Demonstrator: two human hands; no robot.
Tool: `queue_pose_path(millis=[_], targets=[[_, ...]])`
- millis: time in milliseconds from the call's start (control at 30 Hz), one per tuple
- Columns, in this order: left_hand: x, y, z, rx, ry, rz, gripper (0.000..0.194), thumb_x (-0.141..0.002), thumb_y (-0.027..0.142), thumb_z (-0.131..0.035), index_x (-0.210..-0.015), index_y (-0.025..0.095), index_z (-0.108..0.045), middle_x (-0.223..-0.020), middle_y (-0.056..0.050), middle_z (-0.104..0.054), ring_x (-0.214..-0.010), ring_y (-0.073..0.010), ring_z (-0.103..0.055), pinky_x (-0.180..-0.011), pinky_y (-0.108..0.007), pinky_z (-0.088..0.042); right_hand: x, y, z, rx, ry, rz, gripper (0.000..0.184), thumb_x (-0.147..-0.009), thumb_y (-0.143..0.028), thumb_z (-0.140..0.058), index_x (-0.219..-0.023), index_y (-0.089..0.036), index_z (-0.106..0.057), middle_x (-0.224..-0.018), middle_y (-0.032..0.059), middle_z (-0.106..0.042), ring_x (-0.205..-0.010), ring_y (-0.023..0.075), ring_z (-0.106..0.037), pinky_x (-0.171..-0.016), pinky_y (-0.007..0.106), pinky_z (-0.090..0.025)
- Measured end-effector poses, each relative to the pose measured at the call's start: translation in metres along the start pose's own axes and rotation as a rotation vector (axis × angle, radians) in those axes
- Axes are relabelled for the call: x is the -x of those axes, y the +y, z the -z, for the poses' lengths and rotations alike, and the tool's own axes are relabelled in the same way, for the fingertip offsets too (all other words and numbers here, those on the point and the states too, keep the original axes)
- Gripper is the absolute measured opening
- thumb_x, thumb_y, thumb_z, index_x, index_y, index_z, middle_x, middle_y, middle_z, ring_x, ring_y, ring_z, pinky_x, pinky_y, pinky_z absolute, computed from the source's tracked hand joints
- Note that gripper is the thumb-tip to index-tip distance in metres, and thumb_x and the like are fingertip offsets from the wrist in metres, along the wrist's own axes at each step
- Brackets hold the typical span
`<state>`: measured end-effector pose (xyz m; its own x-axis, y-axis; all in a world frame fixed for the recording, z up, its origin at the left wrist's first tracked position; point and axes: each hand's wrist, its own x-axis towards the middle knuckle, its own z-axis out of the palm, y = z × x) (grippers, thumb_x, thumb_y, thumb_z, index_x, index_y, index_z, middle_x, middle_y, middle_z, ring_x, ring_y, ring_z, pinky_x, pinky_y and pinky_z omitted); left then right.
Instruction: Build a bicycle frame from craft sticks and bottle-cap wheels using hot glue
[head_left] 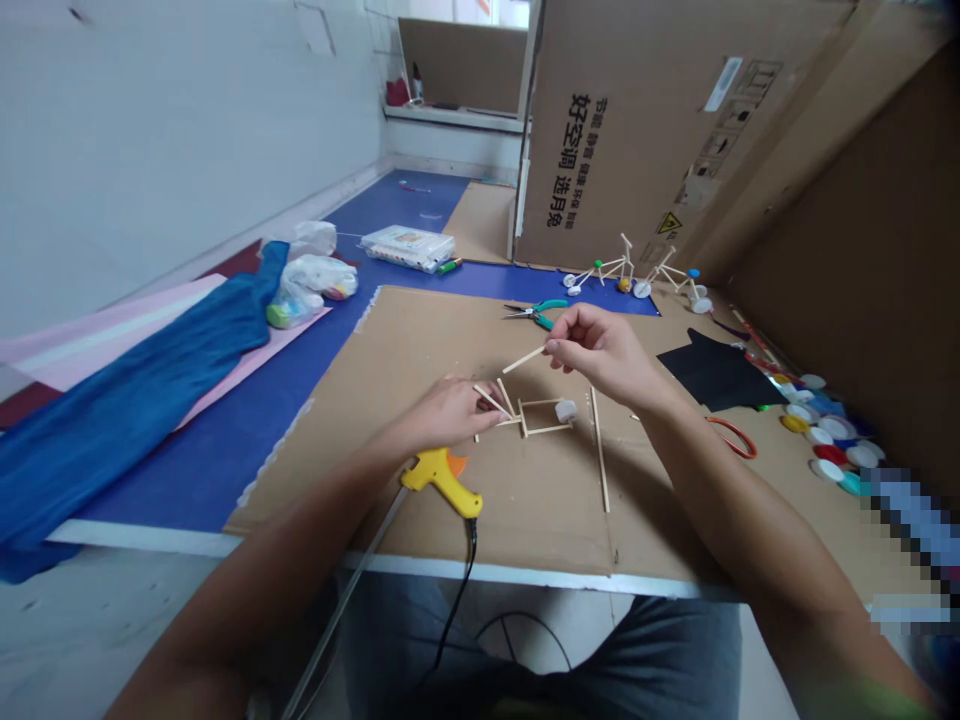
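My right hand (596, 350) pinches one end of a thin wooden stick (523, 360), which slants down to the left above the cardboard. My left hand (454, 412) closes on the left end of a small wooden stick frame (523, 418) lying on the cardboard. Two short sticks rise at an angle beside its fingertips, and a whitish round piece (565, 411) sits at the frame's right end. Just below my left hand lies a yellow glue gun (448, 482) with a clear glue stick in its back. A longer loose stick (600, 450) rests to the right of the frame.
Teal-handled pliers (541, 312) lie behind my right hand. Stick models with bottle-cap wheels (622, 270) stand at the back. Black sheet (716, 370), an orange ring (733, 438) and several bottle caps (832, 430) are at right. The glue gun's black cord (459, 580) hangs over the table edge.
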<state>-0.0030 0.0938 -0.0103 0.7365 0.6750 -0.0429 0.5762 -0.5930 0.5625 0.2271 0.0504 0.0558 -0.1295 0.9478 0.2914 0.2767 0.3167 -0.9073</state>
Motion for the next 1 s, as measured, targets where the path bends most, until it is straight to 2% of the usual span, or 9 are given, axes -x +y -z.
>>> queue_pose_path(millis=[400, 533, 700, 833, 1000], targets=[[-0.002, -0.002, -0.001, -0.055, 0.026, -0.025, 0.025, -0.095, 0.039, -0.056, -0.098, 0.026, -0.077, -0.097, -0.001, -0.078, -0.090, -0.0195, -0.070, -0.086, -0.030, -0.048, 0.006, 0.000, 0.010, -0.006, -0.025, -0.006, 0.019, -0.083, -0.033, -0.073, -0.090, -0.019, -0.061, -0.073, -0.0017, -0.061, -0.064, 0.0113, -0.058, -0.060, 0.027, -0.046], [-0.002, -0.002, -0.001, -0.076, 0.031, -0.031, 0.026, -0.094, 0.039, -0.055, -0.098, 0.027, -0.078, -0.096, -0.001, -0.078, -0.093, -0.0203, -0.070, -0.089, -0.031, -0.048, 0.013, 0.010, 0.012, 0.120, -0.056, -0.031, 0.021, -0.086, -0.035, -0.069, -0.096, -0.017, -0.067, -0.075, 0.0006, -0.064, -0.066, 0.0127, -0.056, -0.061, 0.028, -0.045], [-0.003, -0.002, -0.001, -0.086, 0.029, -0.038, 0.028, -0.095, 0.040, -0.054, -0.097, 0.028, -0.078, -0.096, 0.000, -0.079, -0.094, -0.0195, -0.070, -0.094, -0.031, -0.048, 0.031, 0.023, 0.015, 0.284, -0.129, -0.045, 0.020, -0.091, -0.037, -0.064, -0.090, -0.018, -0.069, -0.078, 0.0026, -0.067, -0.067, 0.0142, -0.057, -0.061, 0.027, -0.045], [-0.004, -0.007, -0.004, -0.121, 0.026, -0.053, 0.031, -0.097, 0.042, -0.051, -0.095, 0.028, -0.079, -0.104, 0.001, -0.079, -0.101, -0.0202, -0.069, -0.102, -0.033, -0.044, 0.040, 0.024, 0.019, 0.406, -0.177, -0.027, 0.017, -0.093, -0.035, -0.062, -0.088, -0.020, -0.068, -0.081, 0.0040, -0.069, -0.070, 0.0157, -0.060, -0.063, 0.027, -0.046], [-0.006, -0.009, -0.005, -0.120, 0.003, -0.047, 0.027, -0.096, 0.039, -0.053, -0.098, 0.029, -0.079, -0.107, 0.002, -0.079, -0.101, -0.0199, -0.069, -0.100, -0.033, -0.044, 0.039, 0.019, 0.030, 0.274, -0.099, -0.068, 0.017, -0.094, -0.038, -0.063, -0.092, -0.021, -0.064, -0.092, 0.0070, -0.072, -0.075, 0.0183, -0.063, -0.065, 0.030, -0.047]])
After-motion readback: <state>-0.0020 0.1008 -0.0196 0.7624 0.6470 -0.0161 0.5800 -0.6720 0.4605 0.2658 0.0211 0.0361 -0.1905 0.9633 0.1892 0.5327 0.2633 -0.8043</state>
